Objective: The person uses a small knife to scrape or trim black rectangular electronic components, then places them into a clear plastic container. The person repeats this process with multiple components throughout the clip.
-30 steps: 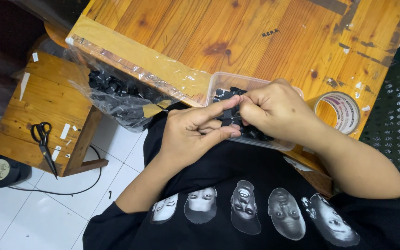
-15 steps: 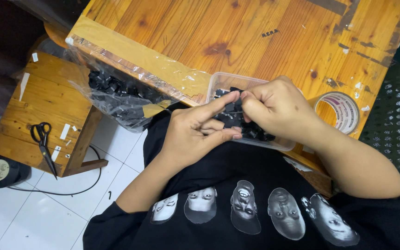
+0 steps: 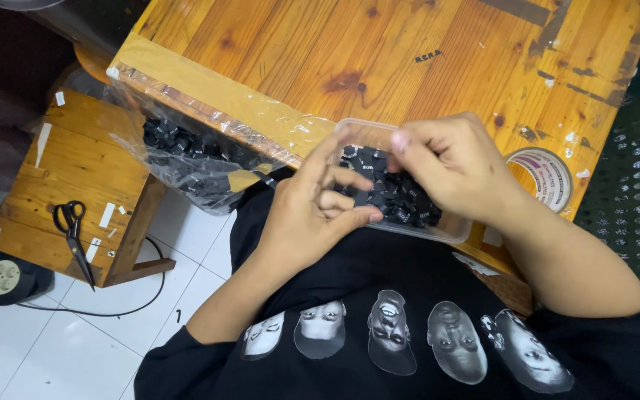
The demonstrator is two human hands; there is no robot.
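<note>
Fingers [image 3: 350, 178] of both hands converge over the clear plastic tray [image 3: 450, 231] at the wooden table [image 3: 379, 52] edge — left hand [image 3: 312, 215] pinched, right hand [image 3: 457, 170] curled, each touching small black parts [image 3: 401, 200]; grip contents cannot be told

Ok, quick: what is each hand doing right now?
Left hand: fingers pinched on a small black part, above the clear plastic container.
Right hand: fingers curled over the container; grip cannot be told.
</note>
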